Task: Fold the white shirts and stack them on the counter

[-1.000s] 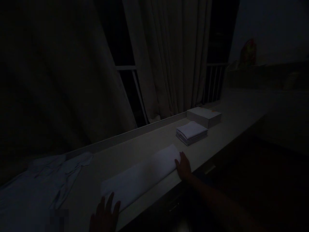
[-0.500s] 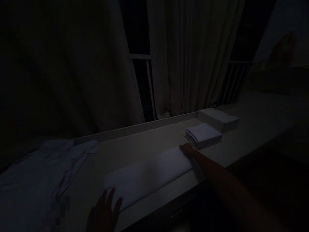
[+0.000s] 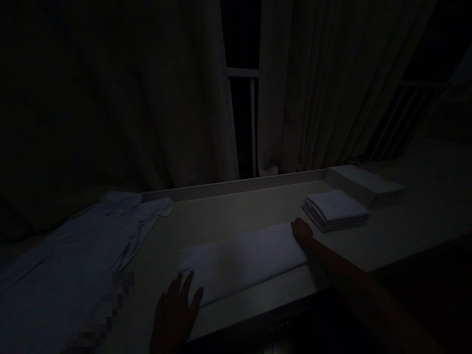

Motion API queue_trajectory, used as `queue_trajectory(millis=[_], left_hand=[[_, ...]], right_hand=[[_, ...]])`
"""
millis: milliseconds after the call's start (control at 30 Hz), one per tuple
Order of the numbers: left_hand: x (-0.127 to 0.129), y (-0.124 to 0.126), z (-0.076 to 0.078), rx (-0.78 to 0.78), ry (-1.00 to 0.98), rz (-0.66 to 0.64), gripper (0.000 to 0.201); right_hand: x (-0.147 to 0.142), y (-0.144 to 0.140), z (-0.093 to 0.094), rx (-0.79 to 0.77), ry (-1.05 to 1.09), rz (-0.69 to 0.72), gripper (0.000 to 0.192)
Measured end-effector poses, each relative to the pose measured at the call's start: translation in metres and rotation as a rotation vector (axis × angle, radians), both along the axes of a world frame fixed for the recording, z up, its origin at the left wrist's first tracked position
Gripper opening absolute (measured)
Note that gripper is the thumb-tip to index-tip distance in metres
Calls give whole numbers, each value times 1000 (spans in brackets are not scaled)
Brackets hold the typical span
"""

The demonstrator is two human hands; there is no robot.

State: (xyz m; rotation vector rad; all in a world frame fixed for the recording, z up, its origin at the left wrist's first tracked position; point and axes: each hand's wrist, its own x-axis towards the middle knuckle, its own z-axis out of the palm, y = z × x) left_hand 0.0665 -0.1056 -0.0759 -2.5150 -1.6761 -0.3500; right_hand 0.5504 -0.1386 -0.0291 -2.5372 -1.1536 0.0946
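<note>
A long folded strip of white cloth (image 3: pixel 247 260) lies flat on the pale table (image 3: pixel 217 211) in front of me. My left hand (image 3: pixel 176 309) rests at its left end, fingers spread and the fingertips at the cloth's edge. At the far right corner, my right hand (image 3: pixel 303 232) has its fingers curled closed on the cloth. Just beyond that hand sits a stack of folded white cloths (image 3: pixel 335 209). The room is very dark, so fine detail of the fingers is hard to see.
A light-coloured shirt (image 3: pixel 88 246) lies spread at the left, partly pixelated near the bottom. A white box (image 3: pixel 363 182) stands behind the stack. Along the back runs a low raised edge (image 3: pixel 228 187), with curtains (image 3: pixel 177 98) and a railing (image 3: pixel 243 73) beyond.
The view has turned left, so everything sits further right in the picture. Both hands keep their places at the two ends of the cloth, which stays flat.
</note>
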Motion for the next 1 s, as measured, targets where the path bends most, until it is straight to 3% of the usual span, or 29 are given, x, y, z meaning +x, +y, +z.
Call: queue_trajectory(millis=[133,267,333,467,633,833,1000], left_hand=[[16,-3,2,143,-9,36,60],[78,5,18,100,39,-333,54],[115,17,23,38,42,-418,55],[156,50,12,-38,43,-331,57],[155,62,-11,24,14,-264,59],[160,54,-5,14,15,-190,63],[153,57,-3,-40,36,-170,65]], right_hand=[[-43,-4,12,75,-123,196,43],[-114,-4,-1,149,-288,651,47],[-141,1,-12,116,-256,742,49],[-154,13,-27,24,-157,698,54],[-140,12,-33,80,-138,664,54],[-145,12,-38,67,-150,559,57],[-131,9,-34,55,-120,594,60]])
